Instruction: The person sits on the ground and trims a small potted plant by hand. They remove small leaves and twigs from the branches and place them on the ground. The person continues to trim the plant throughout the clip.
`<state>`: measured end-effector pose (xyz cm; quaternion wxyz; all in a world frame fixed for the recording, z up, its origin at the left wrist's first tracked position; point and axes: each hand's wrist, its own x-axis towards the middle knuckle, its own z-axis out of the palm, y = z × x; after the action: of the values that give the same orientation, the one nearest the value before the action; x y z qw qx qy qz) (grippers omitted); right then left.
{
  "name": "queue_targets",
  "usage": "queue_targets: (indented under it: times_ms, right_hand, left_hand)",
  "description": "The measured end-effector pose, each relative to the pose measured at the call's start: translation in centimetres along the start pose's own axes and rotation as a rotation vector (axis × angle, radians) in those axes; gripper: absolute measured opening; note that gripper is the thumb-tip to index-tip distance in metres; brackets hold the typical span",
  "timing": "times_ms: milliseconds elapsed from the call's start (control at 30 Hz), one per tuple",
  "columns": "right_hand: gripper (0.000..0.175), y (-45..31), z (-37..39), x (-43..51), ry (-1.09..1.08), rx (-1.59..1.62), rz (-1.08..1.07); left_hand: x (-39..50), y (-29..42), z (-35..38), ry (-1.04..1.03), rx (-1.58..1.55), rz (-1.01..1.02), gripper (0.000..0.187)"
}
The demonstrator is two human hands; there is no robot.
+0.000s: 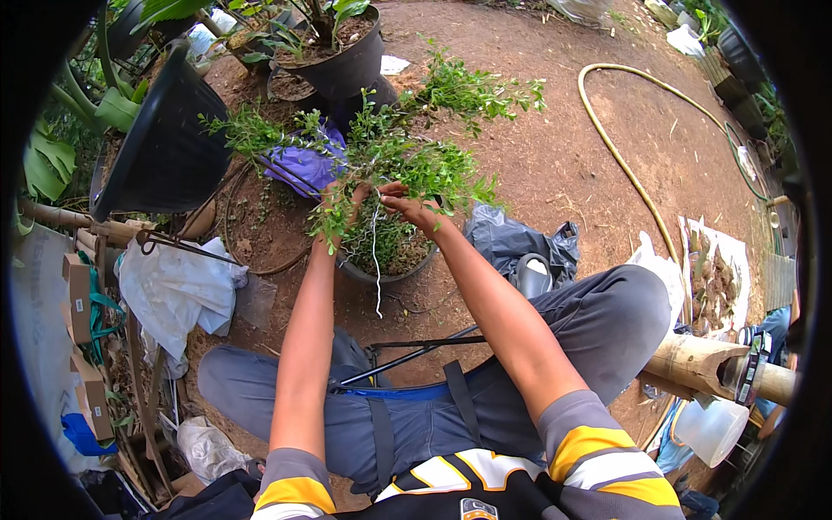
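Observation:
A small-leaved shrub (448,166) grows in a round dark pot (413,268) on the ground before me. Pale wire is wound along some of its branches. From the middle of the shrub a loose white wire (375,260) hangs down past the pot's near rim. My left hand (351,200) reaches in among the branches, its fingers partly hidden by leaves, so its grip is unclear. Close beside it, my right hand (411,207) has its thumb and fingertips at the upper end of the white wire. Low green growth (383,244) covers the soil under both hands.
Large plant pots (169,140) stand at the upper left, near a purple plastic bag (305,162). A black plastic bag (491,231) lies right of the shrub. A yellowish hose (614,146) curves over the dirt. A bamboo pole (695,364) is beside my knee.

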<state>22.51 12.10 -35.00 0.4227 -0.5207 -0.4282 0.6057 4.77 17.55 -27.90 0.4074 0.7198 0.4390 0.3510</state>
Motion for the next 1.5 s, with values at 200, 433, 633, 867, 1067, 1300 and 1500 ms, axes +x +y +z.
queue_targets:
  times_ms: [200,433,633,867,1067,1300,1500]
  right_hand:
    - [0.038,0.8,0.6,-0.7,0.053,0.173,-0.032]
    - [0.026,-1.7,2.1,-3.1,0.154,0.262,-0.133]
    - [0.028,-3.0,3.4,-3.9,0.235,0.36,-0.138]
    - [0.023,2.4,3.8,-1.1,0.219,0.334,-0.033]
    - [0.031,9.2,3.1,3.2,0.001,0.166,-0.086]
    - [0.039,-1.5,2.2,-3.3,0.008,0.318,0.012]
    - [0.043,-4.7,1.0,-3.9,-0.019,0.152,-0.072]
  left_hand:
    - [0.1,-0.1,-0.2,-0.012,0.089,-0.07,0.038]
    - [-0.1,1.9,0.2,0.014,0.125,-0.084,0.034]
    - [-0.1,2.0,-0.2,0.02,0.227,0.011,0.034]
    - [-0.1,4.6,-1.0,-0.088,0.166,-0.162,0.042]
    - [-0.7,7.2,-2.1,-0.28,0.003,-0.292,0.052]
    - [0.0,8.8,-3.0,-0.369,0.418,-0.17,0.041]
    - [-0.4,5.6,-4.2,-0.369,0.207,-0.085,0.037]
